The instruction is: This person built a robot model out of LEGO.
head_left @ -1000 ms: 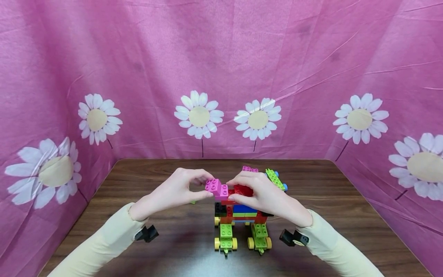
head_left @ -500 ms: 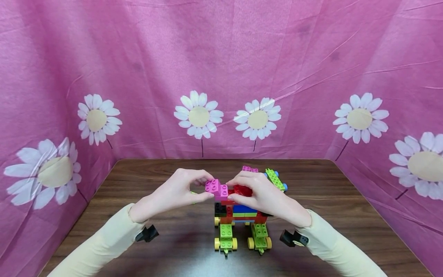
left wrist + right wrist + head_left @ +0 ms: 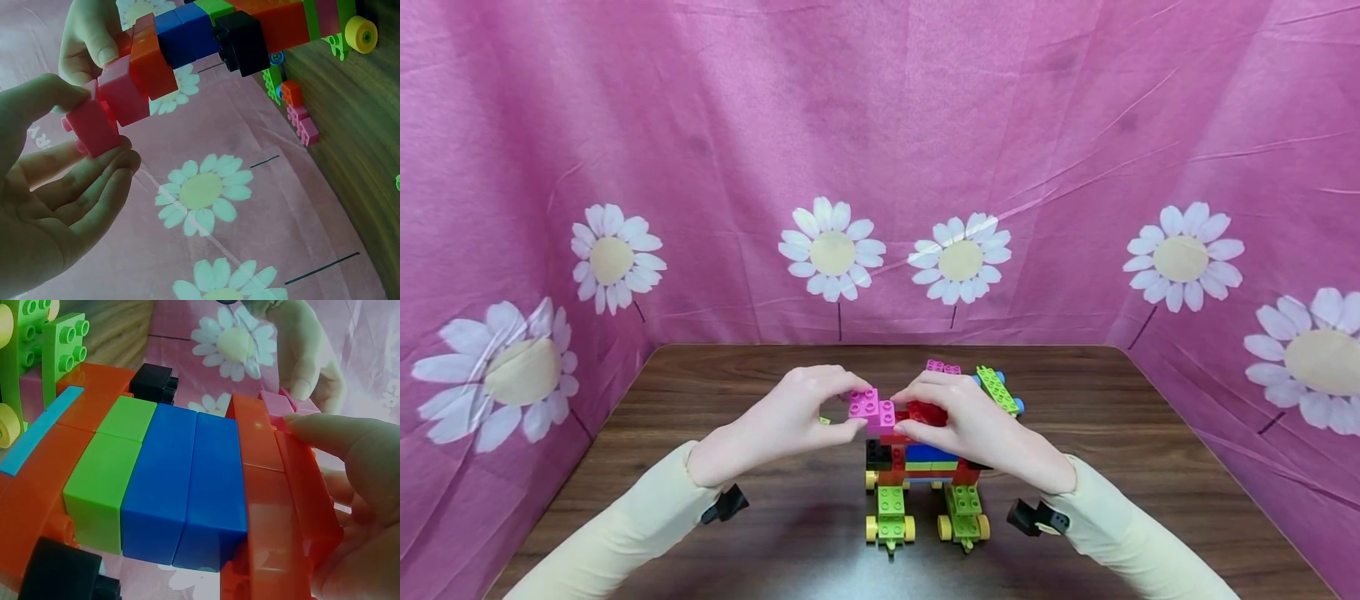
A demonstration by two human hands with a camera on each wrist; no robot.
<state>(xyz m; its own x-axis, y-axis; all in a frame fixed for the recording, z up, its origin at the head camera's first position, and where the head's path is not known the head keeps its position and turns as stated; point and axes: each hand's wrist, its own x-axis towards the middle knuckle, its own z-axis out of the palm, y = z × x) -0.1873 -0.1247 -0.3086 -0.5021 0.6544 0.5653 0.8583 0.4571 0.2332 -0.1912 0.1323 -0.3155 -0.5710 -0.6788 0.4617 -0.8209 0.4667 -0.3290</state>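
A toy brick construction stands on yellow-wheeled green bases (image 3: 891, 515), with red, blue (image 3: 921, 452), lime and black bricks stacked above. My left hand (image 3: 786, 417) pinches a pink brick (image 3: 94, 128) between thumb and fingertips at the upper left end. This brick sits stepped above another pink brick (image 3: 125, 90), which joins the red bricks. From the right, my right hand (image 3: 966, 412) grips the red top brick (image 3: 306, 494), its thumb near the pink bricks. The right hand's palm side is partly hidden in the head view.
Behind the construction lie pink bricks (image 3: 942, 367) and a green plate piece (image 3: 997, 390) with blue wheels. A small lime piece (image 3: 825, 421) shows behind my left hand. The wooden table (image 3: 700, 542) meets a pink flowered cloth (image 3: 880, 125) at its back and sides.
My left hand has shifted slightly to the right, and the pink brick in its fingers has moved a little with it. The right hand and the construction look nearly still.
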